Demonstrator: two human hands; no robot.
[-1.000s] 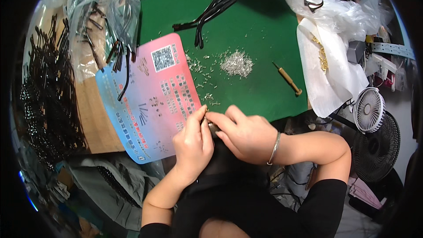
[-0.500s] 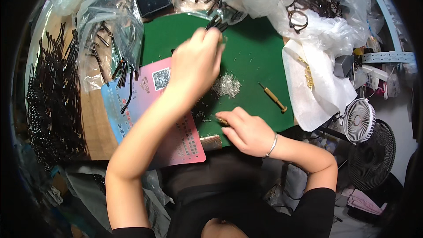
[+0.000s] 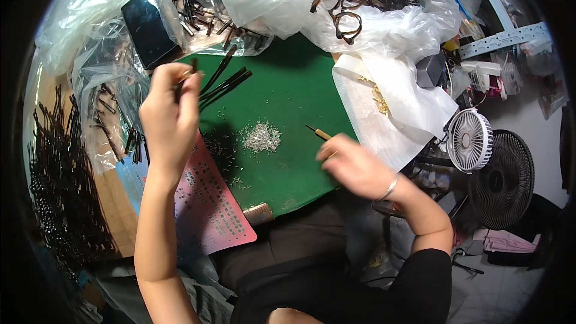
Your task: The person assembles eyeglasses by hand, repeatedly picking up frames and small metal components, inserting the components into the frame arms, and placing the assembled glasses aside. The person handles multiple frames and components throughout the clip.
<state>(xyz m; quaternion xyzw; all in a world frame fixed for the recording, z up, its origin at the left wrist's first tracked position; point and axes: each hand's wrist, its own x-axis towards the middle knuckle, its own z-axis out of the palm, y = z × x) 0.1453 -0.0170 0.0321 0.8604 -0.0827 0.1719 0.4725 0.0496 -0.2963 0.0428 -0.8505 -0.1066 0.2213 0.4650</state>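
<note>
My left hand (image 3: pixel 171 108) is raised above the mat's left side, thumb and fingers pinched on a dark glasses temple (image 3: pixel 194 64), mostly hidden by the fingers. Close by, several more dark glasses temples (image 3: pixel 227 84) point away from the hand; I cannot tell if it holds them too. A brass-handled screwdriver (image 3: pixel 322 134) lies at the right of the green mat (image 3: pixel 288 174). Over its handle is my right hand (image 3: pixel 354 167), blurred, so whether the fingers grip it is unclear. Between the hands sits a pile of tiny silvery screws (image 3: pixel 262 137).
A pink and blue printed sheet (image 3: pixel 210 210) lies under my left forearm. Dark temples (image 3: pixel 66 192) are heaped at left. A phone (image 3: pixel 150 27), bagged parts and glasses frames (image 3: pixel 348 27) line the back. White paper (image 3: pixel 372 126) with gold pieces and fans (image 3: pixel 470 142) stand right.
The view has shifted. My left hand has moved left, off the middle of the mat. My right hand has left the mat's near edge, where it pinched a small brass-coloured piece, and reached the screwdriver.
</note>
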